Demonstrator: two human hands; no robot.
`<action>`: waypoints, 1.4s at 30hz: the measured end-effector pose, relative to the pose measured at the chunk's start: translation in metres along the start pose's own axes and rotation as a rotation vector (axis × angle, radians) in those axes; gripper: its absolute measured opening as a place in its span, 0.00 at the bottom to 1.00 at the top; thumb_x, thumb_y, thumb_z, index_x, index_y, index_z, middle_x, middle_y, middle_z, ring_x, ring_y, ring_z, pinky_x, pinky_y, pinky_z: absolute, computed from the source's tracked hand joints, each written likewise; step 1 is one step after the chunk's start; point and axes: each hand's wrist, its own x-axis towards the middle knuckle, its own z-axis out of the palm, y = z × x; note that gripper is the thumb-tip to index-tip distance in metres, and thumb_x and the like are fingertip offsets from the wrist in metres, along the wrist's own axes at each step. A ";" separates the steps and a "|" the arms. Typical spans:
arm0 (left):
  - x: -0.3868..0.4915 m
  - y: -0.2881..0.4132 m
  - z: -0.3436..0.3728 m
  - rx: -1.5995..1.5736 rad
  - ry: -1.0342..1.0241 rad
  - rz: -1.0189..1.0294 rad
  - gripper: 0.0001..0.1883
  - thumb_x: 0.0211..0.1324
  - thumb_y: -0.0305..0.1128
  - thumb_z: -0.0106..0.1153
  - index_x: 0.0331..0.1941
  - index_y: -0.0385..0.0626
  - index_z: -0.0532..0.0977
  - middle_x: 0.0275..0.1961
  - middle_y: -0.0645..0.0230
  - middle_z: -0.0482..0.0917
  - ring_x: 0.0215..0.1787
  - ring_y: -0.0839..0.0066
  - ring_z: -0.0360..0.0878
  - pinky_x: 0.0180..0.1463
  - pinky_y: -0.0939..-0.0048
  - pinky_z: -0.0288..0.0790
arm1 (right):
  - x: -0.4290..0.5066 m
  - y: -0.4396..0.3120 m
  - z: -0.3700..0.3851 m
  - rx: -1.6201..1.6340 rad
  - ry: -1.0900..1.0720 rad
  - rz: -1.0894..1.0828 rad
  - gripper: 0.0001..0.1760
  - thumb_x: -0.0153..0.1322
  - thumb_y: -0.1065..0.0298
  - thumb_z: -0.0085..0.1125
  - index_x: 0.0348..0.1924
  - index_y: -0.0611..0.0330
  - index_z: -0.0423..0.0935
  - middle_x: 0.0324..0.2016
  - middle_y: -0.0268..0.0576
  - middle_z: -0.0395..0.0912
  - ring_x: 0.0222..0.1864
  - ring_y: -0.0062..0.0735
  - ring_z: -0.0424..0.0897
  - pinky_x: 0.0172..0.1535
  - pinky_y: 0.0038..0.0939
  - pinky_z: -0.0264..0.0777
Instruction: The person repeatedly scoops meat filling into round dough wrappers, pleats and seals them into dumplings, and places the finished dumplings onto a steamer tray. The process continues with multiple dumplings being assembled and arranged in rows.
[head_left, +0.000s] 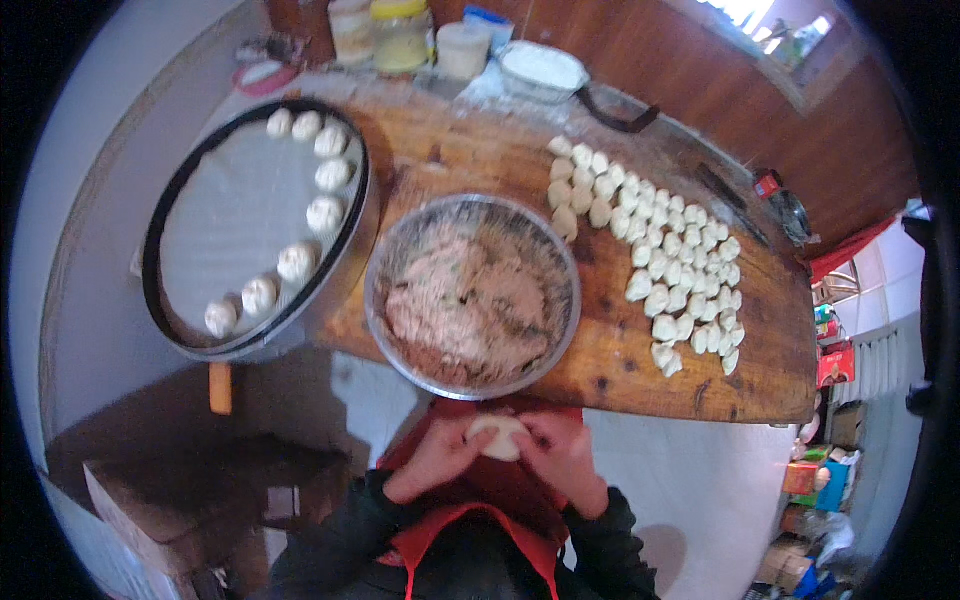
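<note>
My left hand (446, 454) and my right hand (559, 457) hold a flattened round of pale dough (501, 438) between them, in front of my red apron. Just beyond my hands, a metal bowl of minced filling (465, 300) sits at the near edge of the wooden table. To its left is a round steamer tray (232, 217) with a pale liner, and several filled buns (325, 214) lie in a curve along its right and near sides. Many small lumps of white dough (675, 262) lie on the table at the right, with several flattened, browner pieces (562, 195) at their left end.
The wooden table (600, 367) spans the view. Along its back stand a yellow-lidded jar (399, 37), a pale tub (463, 51) and a bowl of white flour (543, 69). A dark strap or handle (619, 116) lies beside that bowl. Boxes (834, 366) stand beyond the right end.
</note>
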 end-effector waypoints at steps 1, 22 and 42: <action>-0.004 -0.002 -0.004 -0.102 0.082 -0.063 0.19 0.79 0.33 0.54 0.68 0.40 0.78 0.55 0.64 0.89 0.55 0.75 0.86 0.63 0.67 0.78 | 0.008 -0.009 -0.008 0.058 0.037 0.022 0.15 0.69 0.68 0.74 0.49 0.57 0.86 0.32 0.47 0.87 0.36 0.49 0.87 0.42 0.45 0.82; -0.031 0.056 -0.034 -0.522 0.176 -0.146 0.16 0.80 0.33 0.53 0.62 0.37 0.79 0.56 0.66 0.86 0.57 0.79 0.82 0.62 0.71 0.76 | 0.158 -0.059 -0.017 -0.782 0.049 -0.394 0.07 0.73 0.68 0.69 0.42 0.58 0.87 0.36 0.44 0.85 0.41 0.48 0.84 0.42 0.42 0.79; -0.036 0.057 -0.037 -0.645 0.256 -0.124 0.16 0.80 0.28 0.49 0.65 0.37 0.74 0.59 0.63 0.84 0.63 0.72 0.82 0.69 0.68 0.73 | 0.127 -0.075 -0.008 -0.318 -0.093 -0.376 0.06 0.67 0.76 0.72 0.38 0.64 0.88 0.33 0.47 0.88 0.36 0.50 0.87 0.41 0.42 0.82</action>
